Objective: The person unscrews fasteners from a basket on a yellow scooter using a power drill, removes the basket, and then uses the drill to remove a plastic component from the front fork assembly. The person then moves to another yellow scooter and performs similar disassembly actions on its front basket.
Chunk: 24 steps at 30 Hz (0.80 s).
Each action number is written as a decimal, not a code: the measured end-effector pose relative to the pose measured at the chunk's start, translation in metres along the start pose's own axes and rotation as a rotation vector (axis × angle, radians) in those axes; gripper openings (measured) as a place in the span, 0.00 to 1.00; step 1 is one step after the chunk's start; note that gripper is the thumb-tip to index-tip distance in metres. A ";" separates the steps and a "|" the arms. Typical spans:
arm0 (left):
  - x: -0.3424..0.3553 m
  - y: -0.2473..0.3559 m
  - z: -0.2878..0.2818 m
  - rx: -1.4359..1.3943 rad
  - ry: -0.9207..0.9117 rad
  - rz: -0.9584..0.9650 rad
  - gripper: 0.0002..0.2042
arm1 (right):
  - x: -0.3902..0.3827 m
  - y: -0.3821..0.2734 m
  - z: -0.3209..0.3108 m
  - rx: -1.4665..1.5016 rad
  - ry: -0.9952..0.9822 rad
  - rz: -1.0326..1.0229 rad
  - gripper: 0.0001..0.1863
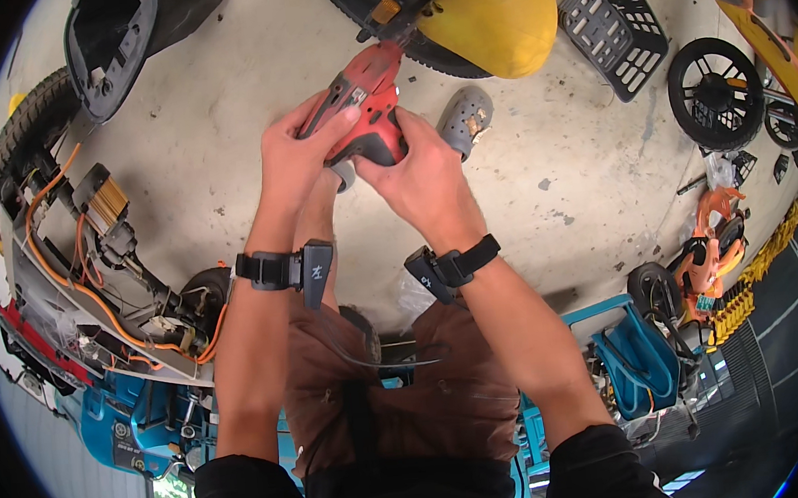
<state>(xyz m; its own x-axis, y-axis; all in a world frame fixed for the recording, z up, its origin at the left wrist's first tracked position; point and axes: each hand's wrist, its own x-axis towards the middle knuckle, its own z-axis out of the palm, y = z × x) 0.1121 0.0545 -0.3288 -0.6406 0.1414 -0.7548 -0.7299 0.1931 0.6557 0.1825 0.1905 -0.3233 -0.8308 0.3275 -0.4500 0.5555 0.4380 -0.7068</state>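
The red power tool is up off the floor, out in front of the person's knees, with its nose toward the dark fittings beside a yellow fender; from here I can't tell whether the nose touches anything. Both hands are closed on it: the left hand wraps the rear of the body, thumb over the top, and the right hand grips the other side, lower down. To use it well, I'd say, keep the nose in line with whatever it meets, press evenly and hold both wrists firm against any twist. The orange reflector sits close to the nose and could get knocked. A grey clog stands just under the fender, so a slip could land on that foot. Farther right lie a black crate and a loose black wheel; an orange cable trails along the frame at left.
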 end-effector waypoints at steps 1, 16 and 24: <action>-0.007 -0.006 -0.004 -0.041 0.021 -0.031 0.23 | -0.005 -0.004 -0.002 -0.042 -0.056 -0.004 0.34; -0.086 -0.067 0.011 -0.108 0.253 -0.407 0.19 | -0.061 0.023 -0.016 -0.040 -0.546 0.217 0.35; -0.136 -0.012 0.058 0.091 0.039 -0.164 0.20 | -0.091 0.009 -0.111 -0.045 -0.481 0.157 0.35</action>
<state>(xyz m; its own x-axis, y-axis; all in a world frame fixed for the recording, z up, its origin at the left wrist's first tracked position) 0.2220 0.0896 -0.2358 -0.5248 0.0633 -0.8489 -0.8019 0.2978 0.5179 0.2672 0.2575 -0.2284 -0.6534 -0.0256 -0.7565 0.6670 0.4531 -0.5914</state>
